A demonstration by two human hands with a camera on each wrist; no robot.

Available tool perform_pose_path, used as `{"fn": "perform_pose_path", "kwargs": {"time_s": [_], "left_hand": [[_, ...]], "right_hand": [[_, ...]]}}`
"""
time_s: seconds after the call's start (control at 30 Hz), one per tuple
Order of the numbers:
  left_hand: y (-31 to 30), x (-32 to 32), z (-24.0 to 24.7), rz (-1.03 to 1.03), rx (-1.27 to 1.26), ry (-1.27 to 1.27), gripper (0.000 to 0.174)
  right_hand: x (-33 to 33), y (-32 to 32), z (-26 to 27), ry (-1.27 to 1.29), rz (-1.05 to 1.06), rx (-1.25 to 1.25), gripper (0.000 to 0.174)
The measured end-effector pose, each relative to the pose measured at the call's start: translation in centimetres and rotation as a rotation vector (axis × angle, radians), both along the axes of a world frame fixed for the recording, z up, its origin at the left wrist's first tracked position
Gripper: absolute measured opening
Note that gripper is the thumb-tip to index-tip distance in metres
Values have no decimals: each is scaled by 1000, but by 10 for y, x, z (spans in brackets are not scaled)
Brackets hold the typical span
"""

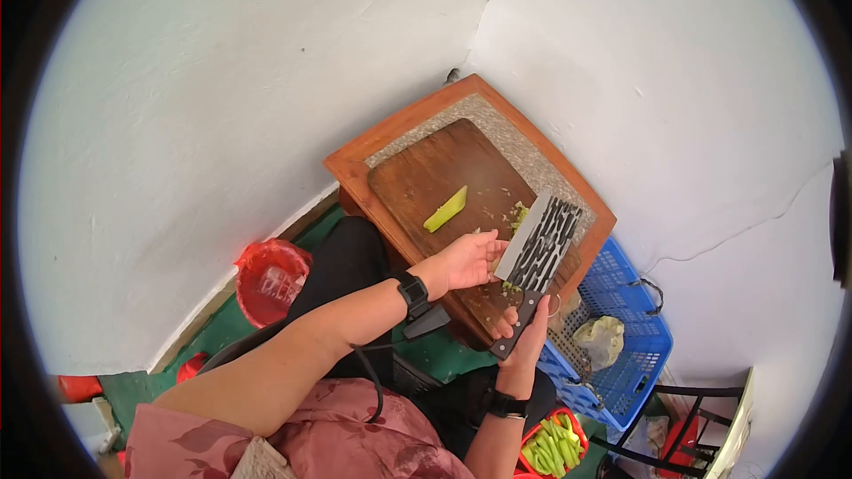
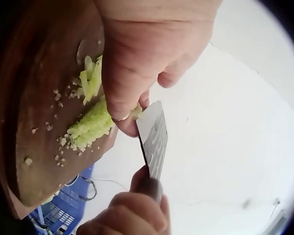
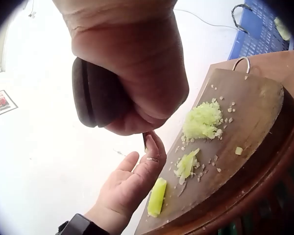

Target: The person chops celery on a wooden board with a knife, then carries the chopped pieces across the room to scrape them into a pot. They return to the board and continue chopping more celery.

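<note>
White walls (image 1: 222,80) close round a small tabletop (image 1: 524,146) in the corner, at the centre of the head view, and a wooden cutting board (image 1: 426,179) lies on it. Your cleaver (image 1: 541,244) is held above the board's lower right edge with the flat of its blade facing up. Your right hand (image 1: 525,330) is clamped round its dark handle. Your left hand (image 1: 468,261) has its fingers stretched out, tips against the flat of the blade, just beside the minced green heap (image 3: 202,120).

You seem to be wiping clinging bits off the blade partway through chopping. A green strip (image 1: 445,209) lies whole mid-board.

The next move calls for keeping your fingertips off the cutting edge and drawing them clear before the blade comes down. A blue basket (image 1: 621,279) sits at lower right and a red bucket (image 1: 266,288) at lower left.
</note>
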State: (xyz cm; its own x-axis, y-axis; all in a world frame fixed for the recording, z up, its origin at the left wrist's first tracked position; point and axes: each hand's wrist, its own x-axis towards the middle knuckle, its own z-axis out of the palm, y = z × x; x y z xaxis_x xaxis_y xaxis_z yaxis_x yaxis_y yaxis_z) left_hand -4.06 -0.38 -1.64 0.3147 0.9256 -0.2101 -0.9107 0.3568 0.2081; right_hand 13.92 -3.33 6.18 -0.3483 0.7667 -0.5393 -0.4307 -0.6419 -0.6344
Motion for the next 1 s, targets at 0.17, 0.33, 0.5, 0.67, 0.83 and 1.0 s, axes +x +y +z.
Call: {"fn": "perform_pose_path", "kwargs": {"time_s": [0.17, 0.33, 0.5, 0.67, 0.83, 1.0], "left_hand": [[4, 4, 3, -38, 19, -2, 56], [2, -2, 2, -28, 24, -62, 60], [5, -7, -3, 27, -26, -96, 51], [11, -3, -8, 106, -60, 142, 34], [9, -4, 1, 226, -75, 676, 22], [2, -10, -10, 459, 575, 1817, 20]], "right_hand": [[-2, -5, 0, 6, 31, -45, 48], [6, -3, -11, 86, 82, -88, 53], [11, -2, -11, 92, 119, -97, 58], [11, -9, 0, 37, 85, -77, 57], [15, -16, 5, -78, 19, 1, 39], [14, -20, 5, -248, -32, 123, 36]]}}
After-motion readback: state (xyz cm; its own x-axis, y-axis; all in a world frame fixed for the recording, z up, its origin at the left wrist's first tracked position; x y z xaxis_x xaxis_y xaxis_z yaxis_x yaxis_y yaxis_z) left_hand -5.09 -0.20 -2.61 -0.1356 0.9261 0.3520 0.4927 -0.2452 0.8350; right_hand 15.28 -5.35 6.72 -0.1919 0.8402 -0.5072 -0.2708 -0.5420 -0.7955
